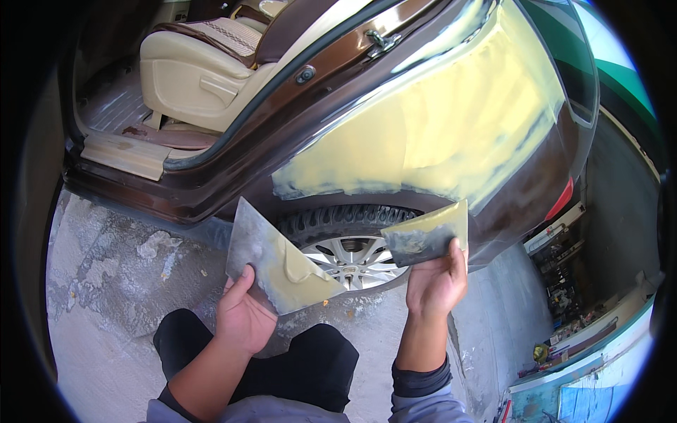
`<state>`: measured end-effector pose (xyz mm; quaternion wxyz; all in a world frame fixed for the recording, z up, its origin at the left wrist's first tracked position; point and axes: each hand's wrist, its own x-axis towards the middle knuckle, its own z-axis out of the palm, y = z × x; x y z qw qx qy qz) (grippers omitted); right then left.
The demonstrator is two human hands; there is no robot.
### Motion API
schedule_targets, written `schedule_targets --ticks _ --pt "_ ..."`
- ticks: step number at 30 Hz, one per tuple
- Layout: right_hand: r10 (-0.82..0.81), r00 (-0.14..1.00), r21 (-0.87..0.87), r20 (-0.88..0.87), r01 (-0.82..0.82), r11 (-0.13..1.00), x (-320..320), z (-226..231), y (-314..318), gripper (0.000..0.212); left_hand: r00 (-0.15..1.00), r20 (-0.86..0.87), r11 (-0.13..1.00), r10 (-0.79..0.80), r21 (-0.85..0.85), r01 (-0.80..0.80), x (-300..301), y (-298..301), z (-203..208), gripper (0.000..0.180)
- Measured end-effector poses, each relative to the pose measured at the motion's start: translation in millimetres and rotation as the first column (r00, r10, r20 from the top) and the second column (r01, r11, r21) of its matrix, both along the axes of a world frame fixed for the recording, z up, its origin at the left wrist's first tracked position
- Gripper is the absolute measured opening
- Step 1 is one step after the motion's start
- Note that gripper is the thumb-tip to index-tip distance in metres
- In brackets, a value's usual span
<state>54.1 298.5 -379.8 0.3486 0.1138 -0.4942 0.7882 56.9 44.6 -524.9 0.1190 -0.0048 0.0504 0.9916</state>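
Observation:
My left hand (243, 317) grips a flat mixing board (271, 264) by its lower edge, thumb on top; yellow filler paste is smeared over its right part, the rest stained grey. In my right hand (438, 282) is a dark, flat filler spreader (427, 236), pinched with the thumb on its face, a band of yellow paste along its upper edge. Both tools are held apart, in front of the car's wheel (350, 261). Above them, the brown car's rear side panel (423, 134) carries a broad coat of yellow filler with streaky, bluish-grey edges.
An open doorway at the upper left shows a beige car seat (187, 77) and a door sill (127, 155). A door latch striker (383, 42) juts from the frame. Rough concrete floor (113, 282) lies below. Cluttered shelves (575, 282) stand at the right, near a red tail light (560, 199).

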Motion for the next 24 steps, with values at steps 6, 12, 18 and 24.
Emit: schedule_targets --ticks 6,12,18,24 --pt "0.555 0.829 -0.108 -0.074 -0.559 0.822 26 -12 -25 0.050 0.981 -0.177 0.994 0.076 -0.069 -0.089 -9 35 43 0.035" --pt "0.172 0.935 0.807 0.310 -0.355 0.473 34 8 6 0.032 0.926 -0.286 0.941 0.245 -0.161 -0.298 -20 29 55 0.038" --pt "-0.240 0.961 0.918 -0.136 0.213 0.334 23 23 11 0.032 0.817 -0.386 0.853 0.428 -0.127 -0.506 -18 31 75 0.040" --pt "-0.156 0.968 0.893 -0.198 0.243 0.378 23 22 -23 0.033 0.610 -0.604 0.669 0.513 -0.164 -0.725 -14 50 82 0.031"
